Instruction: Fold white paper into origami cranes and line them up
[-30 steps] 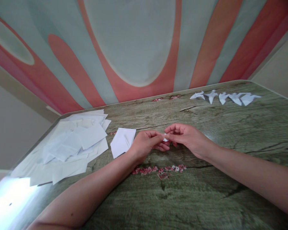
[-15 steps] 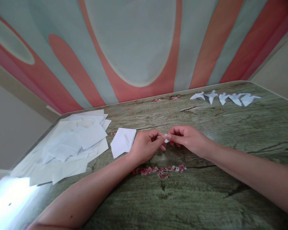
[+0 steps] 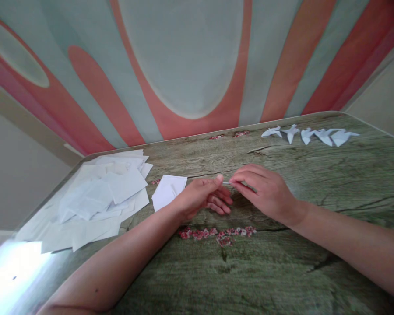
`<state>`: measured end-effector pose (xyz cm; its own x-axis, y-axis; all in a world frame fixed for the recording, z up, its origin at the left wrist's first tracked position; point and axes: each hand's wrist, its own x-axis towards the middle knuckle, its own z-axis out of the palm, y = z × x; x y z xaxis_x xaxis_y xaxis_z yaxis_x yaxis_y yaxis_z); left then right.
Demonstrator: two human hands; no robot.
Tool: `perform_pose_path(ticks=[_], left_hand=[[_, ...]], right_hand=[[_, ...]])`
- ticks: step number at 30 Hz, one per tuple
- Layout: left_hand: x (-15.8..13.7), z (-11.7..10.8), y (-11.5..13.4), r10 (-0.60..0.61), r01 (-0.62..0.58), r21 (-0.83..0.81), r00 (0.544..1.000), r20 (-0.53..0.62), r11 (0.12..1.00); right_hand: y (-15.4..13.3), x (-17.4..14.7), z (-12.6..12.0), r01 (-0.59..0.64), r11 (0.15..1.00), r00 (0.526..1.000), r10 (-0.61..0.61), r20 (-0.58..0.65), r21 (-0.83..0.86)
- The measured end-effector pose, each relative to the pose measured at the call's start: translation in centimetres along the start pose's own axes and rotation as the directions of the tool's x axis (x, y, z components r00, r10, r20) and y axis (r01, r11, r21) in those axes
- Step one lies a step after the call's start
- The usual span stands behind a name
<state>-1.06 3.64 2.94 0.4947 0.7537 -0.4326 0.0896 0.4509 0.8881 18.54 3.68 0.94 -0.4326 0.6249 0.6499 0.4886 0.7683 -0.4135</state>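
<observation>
Between my two hands, over the middle of the table, is a small folded piece of white paper (image 3: 226, 183), seen nearly edge-on as a thin strip. My left hand (image 3: 208, 194) pinches one end of it under the thumb, its other fingers loosely curled below. At the opposite end, the fingertips of my right hand (image 3: 261, 186) grip the paper. Just left of my left hand lies a small stack of white paper (image 3: 166, 190), partly covered by my wrist. Most of the folded piece is hidden by my fingers.
A loose pile of white paper sheets (image 3: 101, 197) spreads over the table's left side. Several folded paper birds (image 3: 310, 134) stand in a row at the back right. The wood-patterned table (image 3: 249, 271) meets a striped wall (image 3: 193, 127) behind.
My left hand has turned, with its thumb now on top and its fingers lower. My right hand has rotated too, and the paper has gone from face-on to nearly edge-on.
</observation>
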Motion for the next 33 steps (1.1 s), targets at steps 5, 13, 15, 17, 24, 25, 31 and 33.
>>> perform_pose_path(ticks=[5, 13, 15, 17, 24, 25, 31, 33], left_hand=[[-0.1, -0.8, 0.5, -0.024, 0.039, -0.229, 0.997, 0.068, 0.973], [-0.1, -0.6, 0.1, -0.044, 0.062, -0.218, 0.995, 0.087, 0.974], [-0.1, -0.5, 0.2, -0.041, 0.054, -0.217, 0.997, 0.065, 0.975], [-0.2, -0.4, 0.3, -0.041, 0.050, -0.213, 0.998, 0.045, 0.976], [-0.2, -0.4, 0.3, -0.064, 0.066, -0.205, 0.998, 0.018, 0.977], [-0.2, -0.4, 0.2, -0.062, 0.064, -0.201, 0.998, 0.013, 0.978], [0.0, -0.4, -0.1, -0.028, 0.024, -0.145, 0.999, -0.021, 0.989], [0.0, -0.3, -0.1, -0.013, 0.009, -0.111, 0.999, -0.036, 0.994]], right_hand=[[0.3, 0.0, -0.3, 0.197, 0.980, 0.980, -0.197, -0.009, -0.029], [0.7, 0.0, -0.5, 0.184, 0.983, 0.983, -0.184, -0.012, 0.009], [0.9, 0.1, -0.4, 0.167, 0.986, 0.986, -0.167, -0.003, 0.028], [1.0, 0.1, -0.3, 0.160, 0.986, 0.987, -0.161, 0.012, 0.048], [1.3, 0.0, 0.1, 0.107, 0.988, 0.993, -0.111, 0.031, 0.112], [1.2, 0.0, 0.2, 0.078, 0.989, 0.996, -0.084, 0.042, 0.125], [0.9, 0.2, 0.4, -0.177, 0.954, 0.973, 0.132, 0.191, 0.243], [0.7, 0.3, 0.2, -0.271, 0.922, 0.943, 0.197, 0.268, 0.277]])
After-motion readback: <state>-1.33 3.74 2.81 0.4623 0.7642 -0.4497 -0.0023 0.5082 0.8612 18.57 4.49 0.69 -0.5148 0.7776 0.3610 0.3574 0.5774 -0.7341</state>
